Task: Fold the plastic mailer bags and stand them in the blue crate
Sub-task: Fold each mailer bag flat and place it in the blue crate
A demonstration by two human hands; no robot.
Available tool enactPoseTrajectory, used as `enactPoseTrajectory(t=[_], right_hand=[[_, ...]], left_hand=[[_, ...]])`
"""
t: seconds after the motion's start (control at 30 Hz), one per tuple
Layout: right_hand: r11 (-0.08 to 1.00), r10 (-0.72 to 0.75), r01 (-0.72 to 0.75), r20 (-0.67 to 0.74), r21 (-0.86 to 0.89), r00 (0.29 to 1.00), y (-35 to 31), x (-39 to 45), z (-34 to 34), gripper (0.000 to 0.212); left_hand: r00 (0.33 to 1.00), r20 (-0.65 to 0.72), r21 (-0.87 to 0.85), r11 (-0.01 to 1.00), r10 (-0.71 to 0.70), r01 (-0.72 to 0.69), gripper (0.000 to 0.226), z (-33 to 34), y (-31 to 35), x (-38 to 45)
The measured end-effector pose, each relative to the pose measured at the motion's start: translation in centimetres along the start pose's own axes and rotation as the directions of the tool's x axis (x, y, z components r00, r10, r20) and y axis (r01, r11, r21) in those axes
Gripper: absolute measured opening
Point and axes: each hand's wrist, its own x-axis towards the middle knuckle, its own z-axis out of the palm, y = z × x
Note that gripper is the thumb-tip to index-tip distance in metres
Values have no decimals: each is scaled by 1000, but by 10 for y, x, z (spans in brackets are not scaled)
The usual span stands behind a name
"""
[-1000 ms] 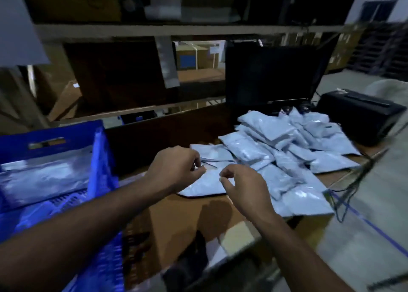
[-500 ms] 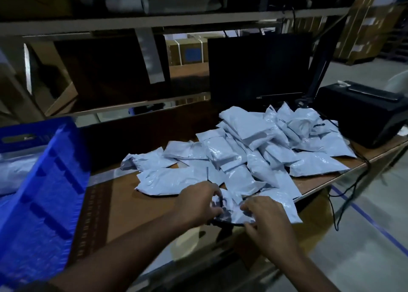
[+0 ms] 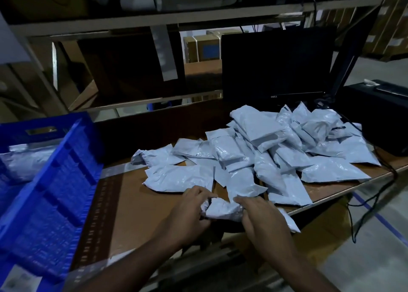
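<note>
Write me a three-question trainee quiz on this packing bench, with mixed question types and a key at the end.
1. True or false: both hands grip the same crumpled mailer bag at the near edge of the table.
2. Multiple choice: the blue crate sits where, seen from the person? A) to the left of the pile of bags B) behind the monitor C) on the floor to the right
3. Fill in: the dark box at the far right of the table is a black ____.

Key: 1 true, the left hand and right hand both hold it. 2 A. 3 printer.
</note>
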Motion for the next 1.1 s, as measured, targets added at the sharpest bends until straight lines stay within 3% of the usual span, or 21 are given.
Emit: enactPoseTrajectory(t=[0.17, 0.37, 0.43, 0.53, 0.6, 0.67, 0.77, 0.93, 1.03, 1.1], right_hand=[[991, -100, 91, 91, 93, 991, -30, 10, 6, 51], [983, -178, 165, 187, 83, 966, -65, 14, 40, 61], [967, -243, 226, 159, 116, 957, -77, 19, 52, 61], [920, -380, 377, 7, 103, 925, -92, 33, 68, 55], [915, -404, 404, 37, 6, 914, -91, 39, 79, 57], [908, -384, 407, 189, -102, 904, -82, 37, 88, 65], [864, -347, 439, 339, -246, 874, -72, 23, 93, 58], [969, -238, 246, 155, -31, 959, -96, 37, 83, 50], [974, -193, 215, 227, -74, 955, -110, 52, 104, 55], [960, -149, 214, 319, -179, 936, -108, 49, 120, 52]], left_hand=[[983, -168, 24, 997, -75, 80, 34, -31, -33, -23], [925, -310, 52, 967, -222, 250, 38, -68, -72, -78], [917, -289, 49, 952, -276, 302, 47, -76, -80, -91], [928, -203, 15, 946, -313, 323, 64, -84, -88, -104], [933, -190, 27, 948, -305, 316, 84, -87, -89, -110], [934, -199, 39, 950, -295, 309, 93, -87, -88, -114], [949, -210, 51, 966, -236, 252, 72, -75, -76, -115], [974, -147, 67, 981, -173, 184, 47, -50, -63, -89], [989, -88, 257, 956, -122, 141, 52, -42, -75, -68], [979, 8, 412, 893, -205, 183, 74, -34, -85, -64]])
